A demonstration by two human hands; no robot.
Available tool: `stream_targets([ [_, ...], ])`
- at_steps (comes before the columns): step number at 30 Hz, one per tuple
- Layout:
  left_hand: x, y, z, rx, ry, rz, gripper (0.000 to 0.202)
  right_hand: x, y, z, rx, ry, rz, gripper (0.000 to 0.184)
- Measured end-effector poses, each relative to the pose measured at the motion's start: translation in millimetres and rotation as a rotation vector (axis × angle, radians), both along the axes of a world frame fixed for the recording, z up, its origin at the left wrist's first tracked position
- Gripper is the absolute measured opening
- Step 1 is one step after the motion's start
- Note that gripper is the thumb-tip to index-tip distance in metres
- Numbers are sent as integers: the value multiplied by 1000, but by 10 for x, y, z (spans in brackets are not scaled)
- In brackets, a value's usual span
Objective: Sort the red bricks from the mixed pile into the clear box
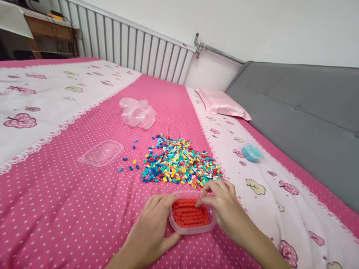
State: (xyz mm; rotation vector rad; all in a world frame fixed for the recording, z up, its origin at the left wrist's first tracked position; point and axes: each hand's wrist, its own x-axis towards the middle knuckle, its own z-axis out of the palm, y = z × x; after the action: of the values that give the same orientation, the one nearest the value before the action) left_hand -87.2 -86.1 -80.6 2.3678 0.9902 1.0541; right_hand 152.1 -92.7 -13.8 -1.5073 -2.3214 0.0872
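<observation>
A clear plastic container (194, 229) sits on the bed near its front edge, holding rows of red toy bricks (189, 214). My left hand (156, 224) grips the container's left side, thumb low and fingers along the upper rim. Over the right side is my right hand (222, 199), thumb and fingers bent together inside the rim, at the red bricks. Whatever its fingertips pinch is hidden. Just beyond the container spreads a loose pile of small multicoloured toy bricks (181, 160).
A clear lid (103, 154) lies left of the pile, with several stray bricks between. Stacked clear containers (137, 113) stand farther back. At right are a round container with blue contents (251, 153), a pink pillow (223, 104) and a grey headboard (311, 114). White rails (128, 36) line the far side.
</observation>
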Motion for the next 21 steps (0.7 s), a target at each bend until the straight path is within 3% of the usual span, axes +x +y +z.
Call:
stream_targets([
  [21,-1,-5,-7,-8,9,-4,70,10,-11,-6,14,-25,0,54],
])
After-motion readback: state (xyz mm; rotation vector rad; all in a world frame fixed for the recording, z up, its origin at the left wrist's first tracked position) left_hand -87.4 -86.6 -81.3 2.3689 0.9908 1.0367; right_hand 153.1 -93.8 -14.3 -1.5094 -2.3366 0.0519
